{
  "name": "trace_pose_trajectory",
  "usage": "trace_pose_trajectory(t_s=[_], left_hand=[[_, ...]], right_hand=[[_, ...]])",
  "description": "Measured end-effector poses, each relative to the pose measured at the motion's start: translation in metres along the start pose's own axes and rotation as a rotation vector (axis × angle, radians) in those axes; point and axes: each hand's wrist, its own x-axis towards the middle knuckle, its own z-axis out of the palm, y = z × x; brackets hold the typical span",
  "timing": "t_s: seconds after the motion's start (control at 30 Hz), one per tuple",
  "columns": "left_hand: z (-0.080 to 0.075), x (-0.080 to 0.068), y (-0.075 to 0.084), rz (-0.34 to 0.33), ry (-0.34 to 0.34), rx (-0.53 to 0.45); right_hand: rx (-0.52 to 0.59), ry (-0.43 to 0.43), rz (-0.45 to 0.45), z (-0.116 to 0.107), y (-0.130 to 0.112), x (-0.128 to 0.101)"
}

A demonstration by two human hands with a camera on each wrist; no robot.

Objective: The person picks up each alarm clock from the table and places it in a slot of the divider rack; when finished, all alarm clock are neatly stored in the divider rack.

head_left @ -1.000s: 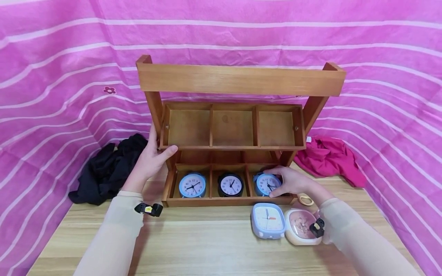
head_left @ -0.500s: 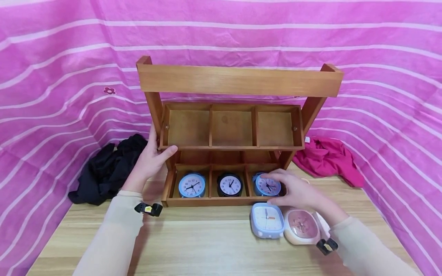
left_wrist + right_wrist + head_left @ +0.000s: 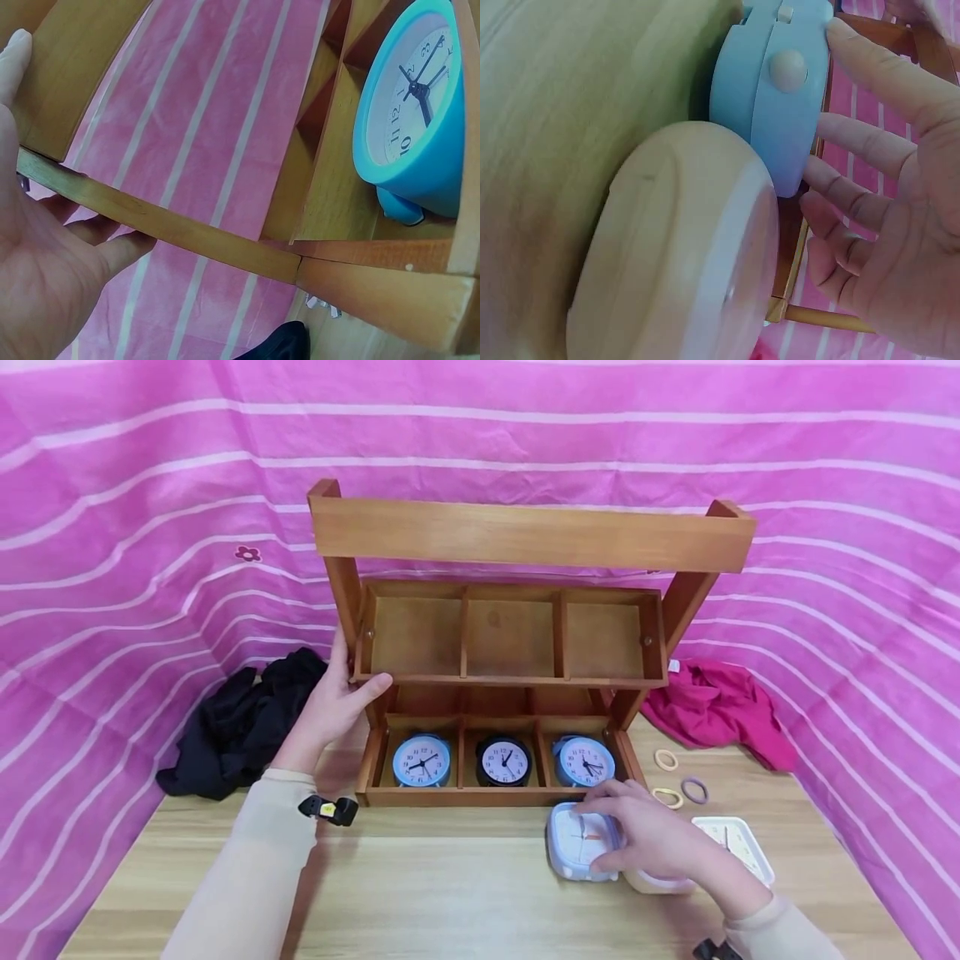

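- Since a second ago the right hand (image 3: 651,837) has left the rack's right blue clock (image 3: 584,761) and now lies low and right of centre on the square blue clock (image 3: 579,852), fingers spread over its face.
- Beside it, touching, sits a cream clock (image 3: 682,255); a white clock (image 3: 738,843) has come into sight.
- Left hand (image 3: 333,706) grips the rack (image 3: 525,535), thumb under its upper tray.
- Hair ties (image 3: 681,781) lie right of the rack.

You see the rack (image 3: 525,539) standing mid-desk (image 3: 450,902), three clocks (image 3: 503,762) in its lower tray, two more clocks (image 3: 581,852) lying before its right end, cloth heaps (image 3: 240,722) flanking it.
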Motion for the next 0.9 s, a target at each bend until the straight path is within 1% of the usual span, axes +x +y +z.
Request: trace_pose_trajectory(t_s=[0.2,0.37,0.53,0.77,0.9], left_hand=[[0.001,0.0,0.002,-0.012,0.012,-0.004],[0.002,0.0,0.002,-0.006,0.01,-0.013],[0.001,0.0,0.002,-0.003,0.019,-0.011],[0.001,-0.001,0.0,-0.009,0.02,-0.016],[0.002,-0.002,-0.002,-0.019,0.011,0.001]], right_hand=[[0.048,0.002,0.032,0.007,-0.002,-0.003],[0.028,0.002,0.046,0.013,-0.004,-0.007],[-0.006,0.031,0.008,0.02,-0.002,-0.008],[-0.06,0.101,-0.055,0.026,0.0,-0.007],[-0.046,0.099,-0.047,0.027,-0.002,-0.007]])
